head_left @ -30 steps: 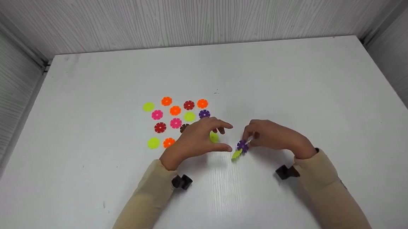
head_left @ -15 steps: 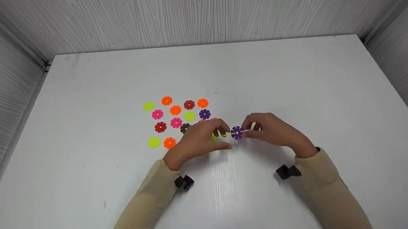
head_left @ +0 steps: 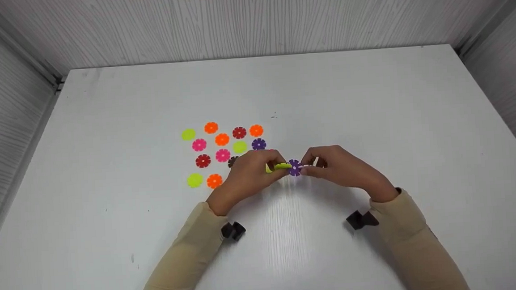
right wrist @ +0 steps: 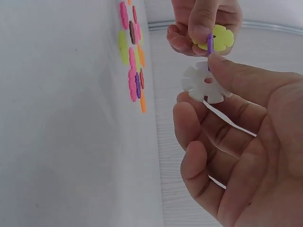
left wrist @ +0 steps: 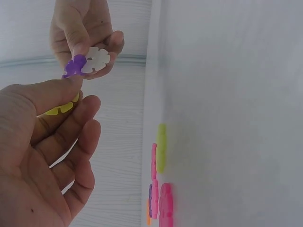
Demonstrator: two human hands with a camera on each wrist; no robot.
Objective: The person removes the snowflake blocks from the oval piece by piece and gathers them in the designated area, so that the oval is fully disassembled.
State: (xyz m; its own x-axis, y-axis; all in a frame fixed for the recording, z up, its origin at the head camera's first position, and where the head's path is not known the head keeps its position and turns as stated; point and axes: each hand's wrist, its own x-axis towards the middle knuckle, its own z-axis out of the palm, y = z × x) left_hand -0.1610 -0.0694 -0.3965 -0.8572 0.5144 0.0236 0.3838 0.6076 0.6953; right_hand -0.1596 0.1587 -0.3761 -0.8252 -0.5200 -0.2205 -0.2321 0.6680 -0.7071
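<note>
Three notched plastic flower discs are linked in a row above the table, between both hands. The purple disc (head_left: 294, 168) is in the middle, set crosswise to its neighbours. My left hand (head_left: 250, 174) pinches the yellow-green disc (right wrist: 224, 39) between thumb and fingers. On the other side, my right hand (head_left: 342, 166) pinches the white disc (right wrist: 195, 84), its thumb close against the purple one. Fingers partly cover the slots where the discs meet.
Loose flower discs lie flat on the white table (head_left: 394, 101) left of centre, among them an orange disc (head_left: 214, 181), a dark red disc (head_left: 203, 161) and a purple disc (head_left: 259, 144). My left hand hides some. A patterned wall (head_left: 250, 20) stands behind the table.
The right hand has brought the linked discs up and to the left, turning them level. The left hand's fingers have closed on the yellow-green disc.
</note>
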